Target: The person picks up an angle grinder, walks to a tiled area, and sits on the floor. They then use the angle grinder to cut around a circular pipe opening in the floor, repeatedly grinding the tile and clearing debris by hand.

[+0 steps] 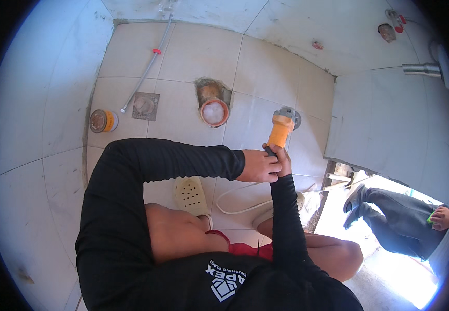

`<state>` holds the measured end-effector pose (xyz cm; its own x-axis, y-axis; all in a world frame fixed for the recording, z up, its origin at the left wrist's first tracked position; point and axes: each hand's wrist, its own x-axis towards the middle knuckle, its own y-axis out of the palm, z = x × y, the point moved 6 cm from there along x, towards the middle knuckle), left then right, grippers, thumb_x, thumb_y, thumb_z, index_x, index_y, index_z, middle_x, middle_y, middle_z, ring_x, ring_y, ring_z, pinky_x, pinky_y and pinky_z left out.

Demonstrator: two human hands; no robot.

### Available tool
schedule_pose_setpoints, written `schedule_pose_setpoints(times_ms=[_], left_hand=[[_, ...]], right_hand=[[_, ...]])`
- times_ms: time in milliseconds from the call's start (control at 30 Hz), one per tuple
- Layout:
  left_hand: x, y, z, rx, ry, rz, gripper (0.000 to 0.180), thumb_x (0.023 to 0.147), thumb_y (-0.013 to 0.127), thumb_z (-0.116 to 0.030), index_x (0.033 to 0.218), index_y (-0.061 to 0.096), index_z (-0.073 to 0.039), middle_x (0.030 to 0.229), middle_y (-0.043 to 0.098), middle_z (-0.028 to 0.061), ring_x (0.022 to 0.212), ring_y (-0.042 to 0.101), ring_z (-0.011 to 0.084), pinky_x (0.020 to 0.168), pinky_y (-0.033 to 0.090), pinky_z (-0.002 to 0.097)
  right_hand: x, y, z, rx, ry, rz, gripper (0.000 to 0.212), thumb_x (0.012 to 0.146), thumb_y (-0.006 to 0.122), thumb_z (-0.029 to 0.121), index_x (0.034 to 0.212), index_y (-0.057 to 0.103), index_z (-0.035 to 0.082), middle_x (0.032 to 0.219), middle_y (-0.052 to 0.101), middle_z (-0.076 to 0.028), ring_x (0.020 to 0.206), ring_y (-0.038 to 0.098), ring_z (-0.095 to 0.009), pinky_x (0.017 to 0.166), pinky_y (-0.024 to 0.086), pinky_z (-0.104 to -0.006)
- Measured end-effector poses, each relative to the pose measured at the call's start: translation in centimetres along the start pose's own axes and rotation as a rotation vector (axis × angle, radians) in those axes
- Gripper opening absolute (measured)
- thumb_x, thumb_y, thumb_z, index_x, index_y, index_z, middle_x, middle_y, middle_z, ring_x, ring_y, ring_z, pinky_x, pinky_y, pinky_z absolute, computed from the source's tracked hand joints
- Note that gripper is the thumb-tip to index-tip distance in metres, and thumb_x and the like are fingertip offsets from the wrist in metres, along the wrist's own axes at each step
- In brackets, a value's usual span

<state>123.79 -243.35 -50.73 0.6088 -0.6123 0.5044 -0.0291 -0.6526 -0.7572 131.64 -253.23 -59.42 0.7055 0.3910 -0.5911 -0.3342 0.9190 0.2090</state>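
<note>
An orange angle grinder (pixel 278 137) with a grey head and a round disc (pixel 297 122) points away from me above the tiled floor. My right hand (pixel 285 161) is closed around its rear body. From the left, my left hand (pixel 258 166) reaches across, its fingers curled against the grinder's back end and overlapping my right hand. Exactly what the left fingertips press on is hidden. Beyond the hands, to the left, an orange-rimmed pipe (pixel 227 115) with whitish stuffing in its mouth sits in a rough hole in the floor.
A tin can (pixel 109 121) stands by the left wall, near a square floor cutout (pixel 152 108). A grey flexible hose (pixel 146 76) runs to the back wall. White cable (pixel 224 210) loops beside my shoes. Another person in dark trousers (pixel 398 210) is at the right opening.
</note>
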Motion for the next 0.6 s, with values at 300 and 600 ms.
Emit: schedule_pose_setpoints(times_ms=[300, 600], left_hand=[[-16.0, 2.7, 13.1, 0.185, -1.081, 0.146, 0.030, 0.092, 0.052, -0.022, 0.111, 0.056, 0.001, 0.114, 0.056, 0.0221, 0.090, 0.063, 0.0372, 0.079, 0.052, 0.0451], [-17.2, 6.7, 17.4, 0.442, -0.994, 0.451, 0.033, 0.090, 0.051, -0.023, 0.113, 0.062, 0.000, 0.132, 0.050, 0.0238, 0.111, 0.057, 0.0393, 0.090, 0.050, 0.0467]], right_hand=[[-1.1, 0.0, 1.7, -0.012, -0.137, -0.095, 0.034, 0.081, 0.064, 0.015, 0.106, 0.047, -0.001, 0.088, 0.060, -0.013, 0.064, 0.064, -0.023, 0.056, 0.056, -0.0350], [-1.0, 0.2, 1.2, -0.137, -0.091, -0.037, 0.032, 0.082, 0.066, 0.017, 0.102, 0.051, -0.002, 0.085, 0.061, -0.011, 0.065, 0.066, -0.021, 0.057, 0.057, -0.0339]])
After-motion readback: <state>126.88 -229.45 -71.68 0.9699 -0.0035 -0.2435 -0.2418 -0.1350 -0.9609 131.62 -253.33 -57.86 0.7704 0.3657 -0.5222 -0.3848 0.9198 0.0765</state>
